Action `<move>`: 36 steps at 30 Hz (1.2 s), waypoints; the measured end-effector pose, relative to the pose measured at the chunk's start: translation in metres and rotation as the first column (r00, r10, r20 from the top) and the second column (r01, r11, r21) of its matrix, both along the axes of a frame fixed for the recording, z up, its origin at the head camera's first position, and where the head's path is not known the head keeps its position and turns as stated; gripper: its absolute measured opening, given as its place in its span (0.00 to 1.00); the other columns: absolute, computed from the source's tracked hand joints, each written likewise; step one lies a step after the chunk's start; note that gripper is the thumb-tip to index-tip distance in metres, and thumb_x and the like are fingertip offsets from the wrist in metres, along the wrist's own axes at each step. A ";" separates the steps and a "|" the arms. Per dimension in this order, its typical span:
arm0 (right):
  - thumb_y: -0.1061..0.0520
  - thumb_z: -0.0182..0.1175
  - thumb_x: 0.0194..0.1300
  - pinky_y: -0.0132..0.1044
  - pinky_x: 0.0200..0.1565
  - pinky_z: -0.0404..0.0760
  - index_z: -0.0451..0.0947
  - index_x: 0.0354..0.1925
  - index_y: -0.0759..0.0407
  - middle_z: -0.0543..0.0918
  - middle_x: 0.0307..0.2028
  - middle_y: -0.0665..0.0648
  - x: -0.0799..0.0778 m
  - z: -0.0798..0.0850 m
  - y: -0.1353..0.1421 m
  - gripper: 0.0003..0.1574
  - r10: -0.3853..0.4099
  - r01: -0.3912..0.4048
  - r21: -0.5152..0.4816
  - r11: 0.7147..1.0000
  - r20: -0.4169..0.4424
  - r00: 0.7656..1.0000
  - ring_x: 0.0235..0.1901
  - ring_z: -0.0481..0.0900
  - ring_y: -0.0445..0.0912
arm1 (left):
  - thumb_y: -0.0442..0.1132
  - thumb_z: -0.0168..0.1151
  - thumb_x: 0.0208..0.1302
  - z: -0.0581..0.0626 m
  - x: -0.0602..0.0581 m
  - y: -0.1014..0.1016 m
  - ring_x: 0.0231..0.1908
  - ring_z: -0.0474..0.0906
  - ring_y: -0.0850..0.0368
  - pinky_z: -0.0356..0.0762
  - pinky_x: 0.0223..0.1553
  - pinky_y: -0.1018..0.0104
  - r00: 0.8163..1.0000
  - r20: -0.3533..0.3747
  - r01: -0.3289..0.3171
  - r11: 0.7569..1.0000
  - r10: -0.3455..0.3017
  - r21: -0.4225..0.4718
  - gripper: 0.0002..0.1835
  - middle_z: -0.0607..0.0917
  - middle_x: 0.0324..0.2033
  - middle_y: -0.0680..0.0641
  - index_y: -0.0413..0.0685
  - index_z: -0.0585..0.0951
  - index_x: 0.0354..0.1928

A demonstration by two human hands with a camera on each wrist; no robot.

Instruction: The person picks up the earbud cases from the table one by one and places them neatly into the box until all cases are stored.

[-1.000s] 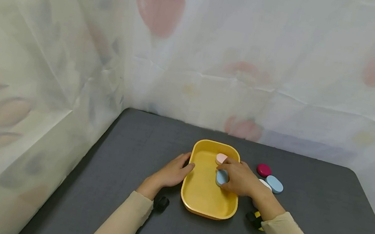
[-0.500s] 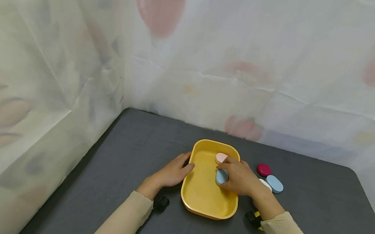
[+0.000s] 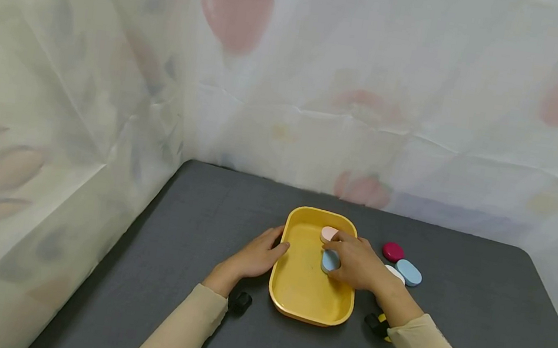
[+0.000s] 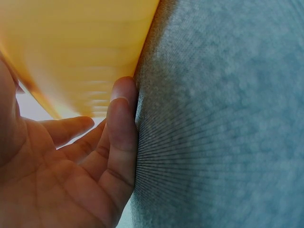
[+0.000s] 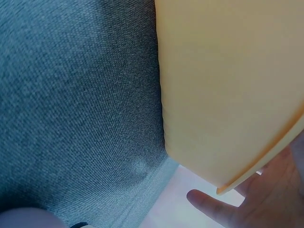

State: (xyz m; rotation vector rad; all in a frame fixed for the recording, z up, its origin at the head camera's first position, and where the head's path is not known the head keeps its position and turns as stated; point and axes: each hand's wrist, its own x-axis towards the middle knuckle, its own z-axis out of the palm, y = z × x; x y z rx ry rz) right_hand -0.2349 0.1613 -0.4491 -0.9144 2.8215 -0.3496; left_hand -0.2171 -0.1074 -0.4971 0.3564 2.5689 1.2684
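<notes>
A yellow rectangular box [image 3: 294, 295] with rounded corners stands on the dark grey table. My left hand [image 3: 258, 254] grips its left wall, thumb over the rim and fingers along the outside, as the left wrist view [image 4: 121, 128] shows from below. Reaching over the right rim, my right hand [image 3: 360, 263] pinches a light blue oval piece [image 3: 329, 262] inside the box between thumb and fingers. Just beyond it in the box is a pale pink piece [image 3: 327, 234], partly covered by the fingers. In the right wrist view the box's outer wall [image 5: 223, 85] hides the pinched piece.
Right of the box lie a magenta round piece [image 3: 393, 252], another light blue oval [image 3: 408, 273] and a white piece [image 3: 395, 272] partly behind the right wrist. Black wrist-worn devices show beneath each forearm. Printed fabric hangs behind and left of the table.
Both hands and the box stay in place. The light blue piece under my right hand has shifted very slightly toward the box's far end.
</notes>
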 end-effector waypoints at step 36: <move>0.53 0.79 0.57 0.56 0.52 0.78 0.83 0.62 0.55 0.81 0.54 0.57 0.008 0.020 0.015 0.35 0.033 -0.042 -0.105 0.994 -0.086 0.996 0.48 0.79 0.52 | 0.55 0.44 0.83 -0.003 -0.002 -0.001 0.75 0.65 0.45 0.64 0.73 0.42 1.000 -0.001 0.005 1.000 -0.005 0.023 0.34 0.65 0.76 0.43 0.51 0.55 0.83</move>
